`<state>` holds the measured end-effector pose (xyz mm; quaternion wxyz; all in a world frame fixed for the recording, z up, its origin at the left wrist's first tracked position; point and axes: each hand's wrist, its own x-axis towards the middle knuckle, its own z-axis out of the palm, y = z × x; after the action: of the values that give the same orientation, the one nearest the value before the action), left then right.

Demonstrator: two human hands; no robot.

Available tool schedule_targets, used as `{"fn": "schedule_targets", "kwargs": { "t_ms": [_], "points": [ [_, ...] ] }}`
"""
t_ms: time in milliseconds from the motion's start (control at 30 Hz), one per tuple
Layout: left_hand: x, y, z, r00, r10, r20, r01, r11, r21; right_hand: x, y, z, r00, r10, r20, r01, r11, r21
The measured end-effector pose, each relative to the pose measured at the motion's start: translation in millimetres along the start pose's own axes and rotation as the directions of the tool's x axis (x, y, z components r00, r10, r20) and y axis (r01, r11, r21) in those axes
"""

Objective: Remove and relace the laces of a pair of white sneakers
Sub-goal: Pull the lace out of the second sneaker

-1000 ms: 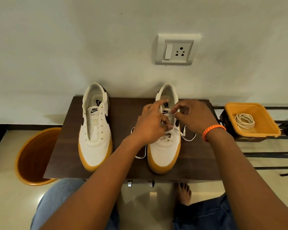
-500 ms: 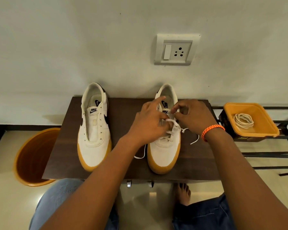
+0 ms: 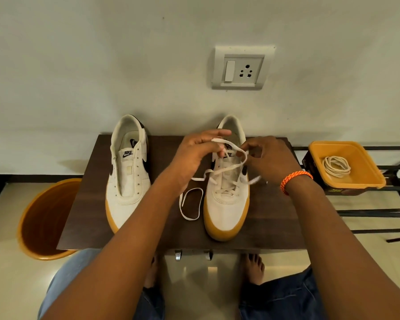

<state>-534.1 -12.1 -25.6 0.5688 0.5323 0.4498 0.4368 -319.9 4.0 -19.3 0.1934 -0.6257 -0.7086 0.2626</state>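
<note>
Up over the right sneaker (image 3: 226,202), both hands work the white lace (image 3: 229,168). The left hand (image 3: 195,152) pinches a raised loop of it between thumb and fingers, the forefinger stretched out above. The right hand (image 3: 267,155), an orange bracelet (image 3: 295,180) on its wrist, has its fingers curled round the lace just beside the shoe's tongue. The lace crosses the upper eyelets slackly; one free end curls in a loop on the dark wooden desk (image 3: 275,218) left of the shoe, the other trails off to its right. The left sneaker (image 3: 128,179) stands unlaced, well apart at the desk's left side, both shoes with heels toward the far wall. A second lace (image 3: 336,166) lies coiled in an orange tray (image 3: 365,176) to the right. An orange bucket (image 3: 44,218) stands on the floor at left.
</note>
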Motion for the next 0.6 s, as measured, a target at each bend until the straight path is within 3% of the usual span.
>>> {"fn": "schedule_targets", "kwargs": {
  "t_ms": [67, 100, 167, 200, 433, 600],
  "points": [
    [0.9, -2.2, 2.1, 0.997, 0.036, -0.07, -0.029, 0.994, 0.11, 0.3, 0.1, 1.2, 1.0, -0.01, 0.003, 0.01, 1.0, -0.009],
    [2.8, -7.4, 3.5, 0.994, 0.073, -0.081, -0.048, 0.959, 0.278, 0.5, -0.3, 1.5, 1.0, -0.012, 0.001, 0.012, 1.0, -0.012],
    [2.7, -18.8, 7.7, 0.997, 0.083, -0.004, -0.064, 0.797, 0.601, 0.2, -0.9, 1.6, 1.0, -0.012, -0.001, 0.012, 1.0, -0.006],
    [1.8, -22.9, 10.4, 0.997, 0.065, 0.038, -0.073, 0.734, 0.675, -0.3, -1.2, 1.2, 1.0, -0.014, 0.002, 0.014, 1.0, -0.004],
    [-4.8, -29.2, 30.4, 0.997, 0.02, 0.078, -0.072, 0.662, 0.746, -1.1, -4.1, 1.8, 0.999, -0.033, 0.011, 0.033, 0.999, -0.029],
    [1.1, -20.4, 17.0, 0.992, 0.073, 0.1, -0.119, 0.776, 0.619, -0.3, -1.1, 0.5, 0.999, -0.04, 0.011, 0.04, 0.999, 0.004]
  ]
}}
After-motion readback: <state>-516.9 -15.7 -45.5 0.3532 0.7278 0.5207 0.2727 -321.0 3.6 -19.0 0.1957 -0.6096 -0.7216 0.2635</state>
